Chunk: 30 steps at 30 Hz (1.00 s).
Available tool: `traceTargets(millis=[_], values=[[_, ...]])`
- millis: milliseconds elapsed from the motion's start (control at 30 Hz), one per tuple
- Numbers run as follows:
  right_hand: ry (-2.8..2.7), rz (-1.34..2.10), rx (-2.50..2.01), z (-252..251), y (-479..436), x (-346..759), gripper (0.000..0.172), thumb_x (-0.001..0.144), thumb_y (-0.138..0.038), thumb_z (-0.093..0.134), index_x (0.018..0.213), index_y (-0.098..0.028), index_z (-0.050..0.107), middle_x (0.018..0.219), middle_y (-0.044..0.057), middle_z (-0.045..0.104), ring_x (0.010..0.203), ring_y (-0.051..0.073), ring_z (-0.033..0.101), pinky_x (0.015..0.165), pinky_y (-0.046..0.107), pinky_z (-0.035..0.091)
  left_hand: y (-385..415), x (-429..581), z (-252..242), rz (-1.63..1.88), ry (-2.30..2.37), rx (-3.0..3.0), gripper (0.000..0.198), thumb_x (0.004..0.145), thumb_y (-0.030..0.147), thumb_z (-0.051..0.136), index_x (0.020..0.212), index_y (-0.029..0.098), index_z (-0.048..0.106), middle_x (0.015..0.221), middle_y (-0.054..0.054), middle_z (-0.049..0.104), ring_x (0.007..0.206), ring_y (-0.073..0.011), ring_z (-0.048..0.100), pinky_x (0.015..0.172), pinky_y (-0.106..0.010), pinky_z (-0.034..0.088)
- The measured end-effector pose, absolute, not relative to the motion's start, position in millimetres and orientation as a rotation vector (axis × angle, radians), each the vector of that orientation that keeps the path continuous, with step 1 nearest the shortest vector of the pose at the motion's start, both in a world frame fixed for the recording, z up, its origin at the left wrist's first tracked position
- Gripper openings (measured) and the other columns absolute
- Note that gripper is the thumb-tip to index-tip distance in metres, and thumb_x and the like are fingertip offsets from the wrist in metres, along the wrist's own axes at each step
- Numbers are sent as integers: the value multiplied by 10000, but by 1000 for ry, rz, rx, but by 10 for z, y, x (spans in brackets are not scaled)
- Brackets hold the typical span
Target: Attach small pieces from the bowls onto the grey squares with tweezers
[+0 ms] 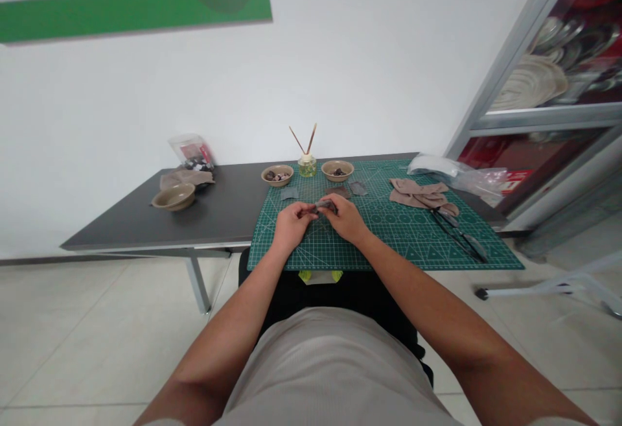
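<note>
Over the green cutting mat [389,244], my left hand [290,224] and my right hand [344,216] meet, both pinched on a small dark grey piece [324,205] held between their fingertips. What the piece is I cannot make out. Just beyond my hands lie three small grey patches [290,193] [339,190] [358,187] on the mat. Behind them stand two small bowls of dark bits [276,175] [337,170] with a reed diffuser jar [307,165] between them.
A beige cloth [420,194] and black scissors [461,235] lie on the mat's right side. A clear plastic bag [451,170] sits at the back right. On the grey table [214,218] at left are an empty bowl [173,197], another cloth [187,177] and a packet [193,152].
</note>
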State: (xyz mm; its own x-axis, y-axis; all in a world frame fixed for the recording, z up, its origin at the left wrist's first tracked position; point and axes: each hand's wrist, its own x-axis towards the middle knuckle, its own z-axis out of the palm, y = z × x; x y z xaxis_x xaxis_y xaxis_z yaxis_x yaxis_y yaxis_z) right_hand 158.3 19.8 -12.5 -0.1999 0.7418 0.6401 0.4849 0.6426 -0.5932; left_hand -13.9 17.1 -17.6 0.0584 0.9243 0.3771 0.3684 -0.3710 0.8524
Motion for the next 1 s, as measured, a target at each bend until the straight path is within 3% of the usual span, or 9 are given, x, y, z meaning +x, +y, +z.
traceTargets(millis=[533,800,1000], values=[[-1931,318,-976,-106,178,1569,36,855,-219,610,870,-197,586,830,29,645,778,177,595,709,284,423,189,-142,-208,1347,1169,1675,189,681,112,659,850,183,707,756,-2,708,696,-144,654,711,-273,511],[-1965,267,-1009,-123,181,1565,115,889,-243,563,783,-205,544,744,13,594,709,170,560,654,275,388,188,-146,-221,1421,1064,1582,200,668,128,660,856,182,701,740,1,700,682,-145,654,693,-273,513],[-1941,294,-905,-115,161,1564,34,873,-191,554,898,-205,572,852,26,624,795,169,578,726,277,417,203,-148,-228,1376,1083,1622,172,661,129,661,821,184,695,732,4,699,686,-145,651,697,-269,505]])
